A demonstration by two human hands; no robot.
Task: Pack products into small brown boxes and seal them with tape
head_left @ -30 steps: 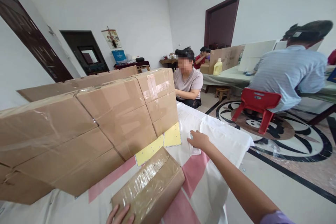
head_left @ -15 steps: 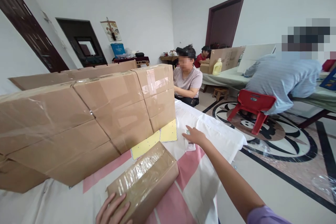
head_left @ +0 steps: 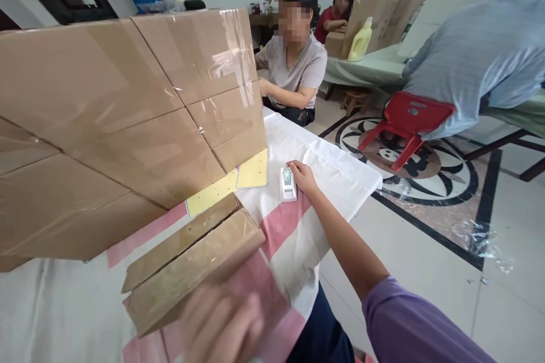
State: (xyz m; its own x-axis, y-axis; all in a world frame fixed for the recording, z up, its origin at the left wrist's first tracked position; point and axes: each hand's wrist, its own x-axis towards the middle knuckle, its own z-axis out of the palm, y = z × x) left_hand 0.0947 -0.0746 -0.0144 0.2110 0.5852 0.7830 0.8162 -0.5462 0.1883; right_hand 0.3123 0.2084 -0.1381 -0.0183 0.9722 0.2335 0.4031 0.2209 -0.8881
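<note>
My right hand (head_left: 300, 176) reaches far across the white and pink cloth (head_left: 298, 238) and rests its fingers on a small white device (head_left: 287, 184) with a little screen. A small taped cardboard box (head_left: 191, 258) lies close in front of me. My left hand (head_left: 223, 320) is at the near end of that box, very close to the camera and smeared by motion, so its fingers do not show. Two yellow sheets (head_left: 232, 184) with small dots lie flat between the small box and the wall of boxes.
A tall wall of taped cardboard boxes (head_left: 123, 119) fills the left. A person (head_left: 293, 68) sits at the table's far end. Another person in a striped shirt (head_left: 477, 51) sits on a red stool (head_left: 404, 125) at a green table with a yellow jug (head_left: 360, 41).
The view has dropped and moved closer. My right hand now lies against the white device. My left hand has slid to the small box's near end and become blurred.
</note>
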